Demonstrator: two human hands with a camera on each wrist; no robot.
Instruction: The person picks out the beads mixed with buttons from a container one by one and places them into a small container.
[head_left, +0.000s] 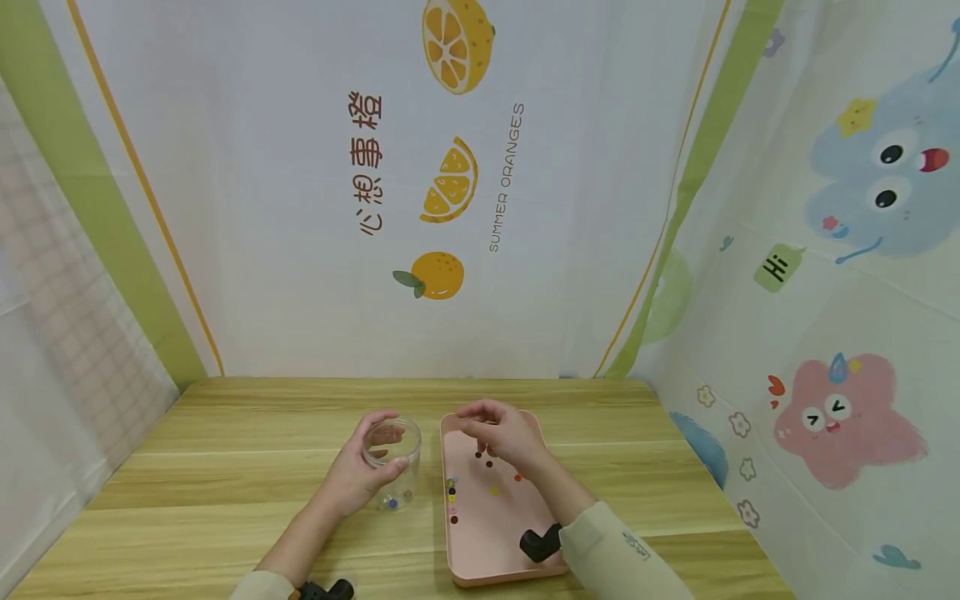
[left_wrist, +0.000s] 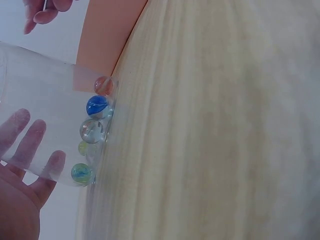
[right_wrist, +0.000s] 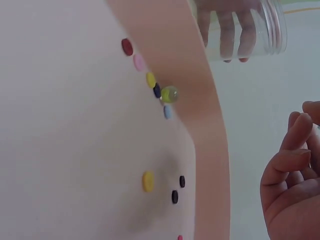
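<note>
My left hand (head_left: 358,475) grips a clear jar (head_left: 396,475), thumb on the near side and fingers round the back. The jar is upright and open at the top. Several glass marbles (left_wrist: 97,106) lie at its bottom, among them blue, orange and green ones. Over the far part of a pink tray (head_left: 487,558) is my right hand (head_left: 506,432), its fingers bent and thumb close to the index finger. I cannot tell whether something small sits between those fingertips. One yellow-green marble (right_wrist: 170,94) lies against the tray's left wall, beside small coloured buttons (right_wrist: 151,79).
More buttons lie about the tray, including a yellow one (right_wrist: 148,181) and dark ones (right_wrist: 175,196). The tray's raised rim stands between it and the jar. Wood-grain table (head_left: 300,417) surrounds both. Printed cloth (head_left: 300,250) hangs behind and at the sides.
</note>
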